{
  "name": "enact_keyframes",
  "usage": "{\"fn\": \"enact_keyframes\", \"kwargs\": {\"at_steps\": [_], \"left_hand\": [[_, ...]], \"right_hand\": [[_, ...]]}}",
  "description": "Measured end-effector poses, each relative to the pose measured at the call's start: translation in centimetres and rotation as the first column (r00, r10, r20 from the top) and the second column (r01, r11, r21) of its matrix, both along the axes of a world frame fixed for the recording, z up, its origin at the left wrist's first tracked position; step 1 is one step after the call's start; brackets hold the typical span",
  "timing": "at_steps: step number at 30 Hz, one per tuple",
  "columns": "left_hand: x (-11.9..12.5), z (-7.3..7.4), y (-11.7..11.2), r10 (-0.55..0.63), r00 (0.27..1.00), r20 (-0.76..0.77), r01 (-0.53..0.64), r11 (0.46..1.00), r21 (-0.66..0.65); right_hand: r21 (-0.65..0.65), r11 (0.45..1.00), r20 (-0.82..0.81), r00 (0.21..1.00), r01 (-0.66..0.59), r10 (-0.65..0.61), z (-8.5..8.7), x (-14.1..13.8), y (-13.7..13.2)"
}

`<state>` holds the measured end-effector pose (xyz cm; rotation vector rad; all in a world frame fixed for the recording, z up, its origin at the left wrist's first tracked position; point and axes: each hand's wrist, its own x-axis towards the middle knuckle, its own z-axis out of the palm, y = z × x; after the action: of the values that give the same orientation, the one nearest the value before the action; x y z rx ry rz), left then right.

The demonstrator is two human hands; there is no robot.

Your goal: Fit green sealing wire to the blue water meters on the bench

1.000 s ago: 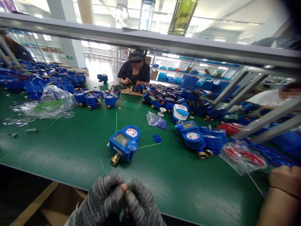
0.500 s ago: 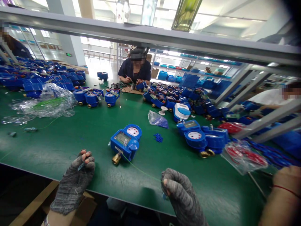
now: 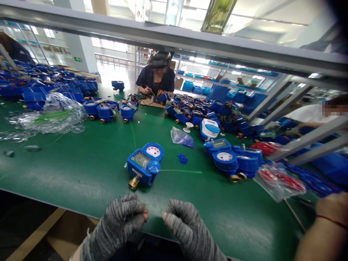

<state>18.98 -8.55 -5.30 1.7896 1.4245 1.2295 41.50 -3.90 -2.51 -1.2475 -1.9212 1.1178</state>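
A blue water meter (image 3: 145,165) with a grey display, a round white dial and a brass fitting stands on the green table. My left hand (image 3: 115,224), in a grey fingerless glove, is below the meter with its fingertips pinched together. Close by to the right, my gloved right hand (image 3: 189,226) is also closed, thumb against fingers. A narrow gap separates the hands, and neither touches the meter. What the fingers hold, if anything, is hidden. A thin green line (image 3: 179,170) stretches to the right from the meter.
Small blue pieces (image 3: 182,158) lie beside a plastic bag (image 3: 181,137). More meters (image 3: 225,159) stand at right, near a bag of red parts (image 3: 281,181). Crumpled clear plastic (image 3: 53,114) lies at left. A co-worker (image 3: 155,78) sits opposite; another person's forearm (image 3: 323,228) is at right.
My hands have come together below the meter, the left moving right and the right moving left. The green line no longer runs to my right hand; it now points right across the table.
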Motion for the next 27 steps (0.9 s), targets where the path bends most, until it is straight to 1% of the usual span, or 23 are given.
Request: {"fn": "enact_keyframes", "kwargs": {"at_steps": [1,3,5,6,8,9,10,11,12,14,16,17,19,21,22,24,27], "left_hand": [[0.2,0.0,0.1,-0.022,1.0,-0.016,0.021,0.999,-0.026],[0.3,-0.2,0.1,-0.029,1.0,-0.007,0.028,0.995,-0.094],[0.2,-0.4,-0.4,0.008,0.998,0.067,0.002,0.989,-0.147],[0.2,-0.6,-0.8,0.035,0.992,0.122,-0.013,0.984,-0.177],[0.2,-0.9,-1.7,0.072,0.969,0.236,-0.012,0.968,-0.25],[0.3,-1.1,-2.0,0.092,0.953,0.29,-0.004,0.957,-0.29],[0.4,-1.3,-2.2,0.119,0.935,0.335,-0.003,0.945,-0.326],[0.5,-1.4,-2.2,0.161,0.915,0.371,-0.023,0.937,-0.349],[0.6,-1.5,-2.1,0.215,0.891,0.4,-0.066,0.932,-0.356],[0.4,-1.5,-1.5,0.337,0.834,0.437,-0.197,0.922,-0.334],[-0.2,-1.3,-0.9,0.427,0.782,0.454,-0.319,0.9,-0.298],[-0.7,-1.2,-0.6,0.465,0.752,0.468,-0.373,0.885,-0.279],[-1.7,-1.0,-0.2,0.528,0.673,0.517,-0.483,0.844,-0.234],[-2.7,-0.8,0.0,0.564,0.591,0.577,-0.581,0.793,-0.181],[-3.0,-0.7,0.0,0.571,0.561,0.6,-0.614,0.773,-0.161],[-3.3,-0.6,0.0,0.57,0.538,0.62,-0.636,0.758,-0.145],[-3.2,-0.5,0.0,0.564,0.546,0.62,-0.622,0.768,-0.15]], "right_hand": [[0.048,0.998,0.02,0.999,-0.03,0.029,0.0,-0.5,0.0],[0.209,0.977,0.049,0.998,-0.041,0.032,-0.3,-1.3,-0.1],[0.394,0.918,0.053,0.998,-0.05,0.031,-0.7,-1.8,-0.1],[0.462,0.883,0.054,0.997,-0.077,0.058,-0.7,-2.1,-0.2],[0.534,0.831,0.055,0.987,-0.155,0.148,-0.5,-2.5,-0.2],[0.543,0.819,0.05,0.981,-0.185,0.188,-0.2,-2.7,-0.2],[0.536,0.821,0.037,0.976,-0.2,0.213,0.1,-2.8,-0.2],[0.516,0.836,0.011,0.977,-0.188,0.213,0.3,-2.9,-0.2],[0.48,0.863,-0.024,0.982,-0.155,0.19,0.4,-2.9,-0.1],[0.364,0.931,-0.109,0.991,-0.036,0.081,0.3,-2.7,0.3],[0.235,0.967,-0.173,0.983,0.095,-0.054,-0.2,-2.2,1.0],[0.182,0.973,-0.188,0.976,0.141,-0.106,-0.4,-1.9,1.4],[0.115,0.974,-0.193,0.966,0.197,-0.173,-0.7,-1.4,2.3],[0.076,0.971,-0.181,0.961,0.225,-0.208,-0.6,-1.0,2.9],[0.064,0.97,-0.174,0.96,0.233,-0.219,-0.5,-0.9,3.1],[0.052,0.969,-0.164,0.959,0.241,-0.23,-0.3,-1.0,3.3],[0.057,0.968,-0.162,0.959,0.243,-0.232,-0.2,-1.5,3.5]]}}
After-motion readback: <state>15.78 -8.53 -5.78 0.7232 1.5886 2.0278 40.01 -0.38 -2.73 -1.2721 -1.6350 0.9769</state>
